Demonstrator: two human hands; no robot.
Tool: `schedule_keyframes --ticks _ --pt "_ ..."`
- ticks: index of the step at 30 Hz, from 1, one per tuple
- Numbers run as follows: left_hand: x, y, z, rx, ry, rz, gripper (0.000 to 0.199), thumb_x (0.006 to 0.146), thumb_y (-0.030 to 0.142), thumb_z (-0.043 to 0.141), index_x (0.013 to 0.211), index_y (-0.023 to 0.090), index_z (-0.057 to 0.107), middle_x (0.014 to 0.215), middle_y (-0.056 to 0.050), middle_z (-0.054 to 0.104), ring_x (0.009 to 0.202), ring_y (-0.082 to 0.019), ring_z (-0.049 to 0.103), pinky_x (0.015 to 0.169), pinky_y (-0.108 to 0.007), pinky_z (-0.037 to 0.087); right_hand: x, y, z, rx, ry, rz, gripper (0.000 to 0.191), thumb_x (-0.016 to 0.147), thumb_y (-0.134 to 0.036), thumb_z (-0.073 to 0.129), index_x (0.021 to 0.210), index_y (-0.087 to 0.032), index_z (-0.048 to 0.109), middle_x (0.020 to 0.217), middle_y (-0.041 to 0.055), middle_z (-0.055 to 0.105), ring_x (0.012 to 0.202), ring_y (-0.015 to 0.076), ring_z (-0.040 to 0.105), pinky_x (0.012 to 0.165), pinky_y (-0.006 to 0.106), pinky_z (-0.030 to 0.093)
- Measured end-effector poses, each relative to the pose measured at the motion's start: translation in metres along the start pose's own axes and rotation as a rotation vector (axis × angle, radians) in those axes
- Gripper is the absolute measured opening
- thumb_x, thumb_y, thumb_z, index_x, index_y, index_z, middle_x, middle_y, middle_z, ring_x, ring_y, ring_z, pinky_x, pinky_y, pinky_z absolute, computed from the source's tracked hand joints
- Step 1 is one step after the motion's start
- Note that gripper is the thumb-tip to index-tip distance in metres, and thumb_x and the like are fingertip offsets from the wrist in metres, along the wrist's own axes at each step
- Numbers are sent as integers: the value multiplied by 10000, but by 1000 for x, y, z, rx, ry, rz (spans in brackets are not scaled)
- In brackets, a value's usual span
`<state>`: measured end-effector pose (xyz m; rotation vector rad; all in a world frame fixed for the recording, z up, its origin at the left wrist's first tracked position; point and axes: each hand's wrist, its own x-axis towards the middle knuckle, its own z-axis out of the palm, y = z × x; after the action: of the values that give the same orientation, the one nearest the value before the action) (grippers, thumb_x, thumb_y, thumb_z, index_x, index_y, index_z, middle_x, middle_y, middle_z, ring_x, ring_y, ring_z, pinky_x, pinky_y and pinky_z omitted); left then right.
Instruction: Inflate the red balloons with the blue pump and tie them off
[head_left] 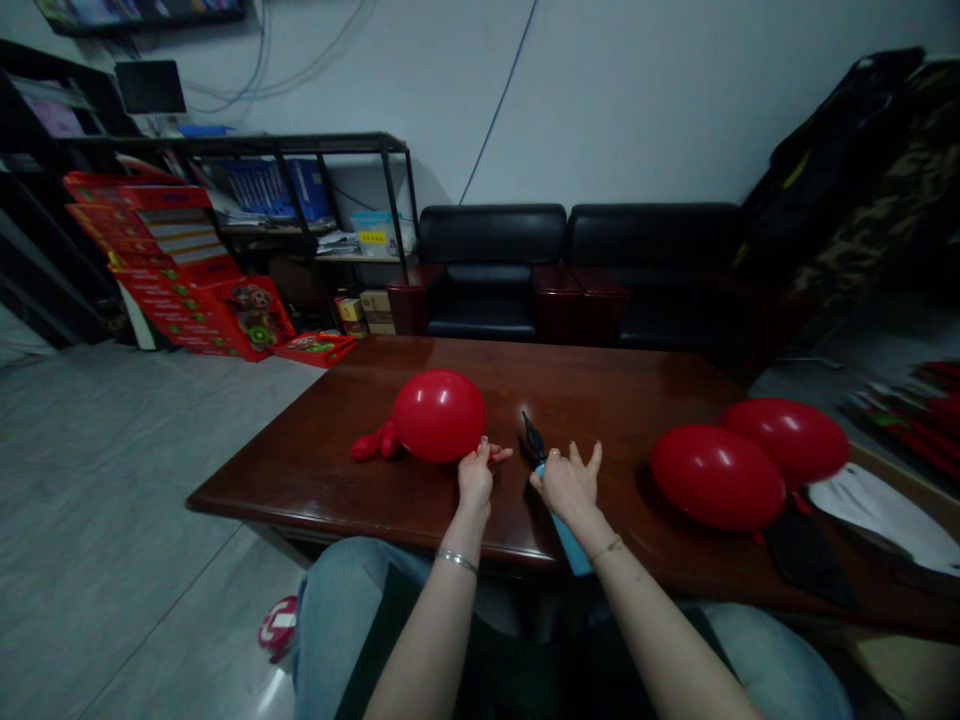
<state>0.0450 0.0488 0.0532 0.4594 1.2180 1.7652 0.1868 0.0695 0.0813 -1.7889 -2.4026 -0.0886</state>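
Observation:
My left hand (477,474) pinches the neck end of an inflated red balloon (439,415) above the wooden table (315,450). Beside that balloon, on its left, lie small uninflated red balloons (375,441). My right hand (570,483) is closed around a blue hand pump (571,540) with a black nozzle (534,436) pointing up and away from me; some of its fingers are stretched out. The nozzle and the held balloon are apart. Two more inflated red balloons, one nearer (716,476) and one behind it (787,440), rest at the table's right side.
A black flat item (810,555) and a white sheet (885,515) lie at the right end of the table. Black sofas (491,270) stand behind it. Red boxes (180,270) are stacked at the left, near a metal shelf (300,145).

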Motion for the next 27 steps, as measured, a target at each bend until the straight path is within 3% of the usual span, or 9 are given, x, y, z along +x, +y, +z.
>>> schedule_keyframes --ticks 8,15,27 --pt "-2 -11 1 23 -20 -2 472 714 591 733 715 135 611 715 -117 742 820 -279 736 864 -377 458 22 -1 6 -73 -40 3 458 840 -364 539 1154 -46 635 1098 206 715 1351 374 434 1123 593 -139" --pt "-9 -6 -6 87 -3 -10 423 759 552 712 728 141 612 728 -122 750 827 -277 734 882 -389 453 37 -6 13 -101 -80 22 492 816 -387 615 1160 -37 641 1093 202 718 1344 407 430 1115 608 -132" --pt "-13 -6 -6 30 -47 44 389 727 502 751 679 133 635 675 -60 712 701 -237 728 809 -341 481 65 2 21 -96 -30 51 459 869 -291 491 1215 -9 601 1194 248 664 1368 394 396 1117 592 -139"
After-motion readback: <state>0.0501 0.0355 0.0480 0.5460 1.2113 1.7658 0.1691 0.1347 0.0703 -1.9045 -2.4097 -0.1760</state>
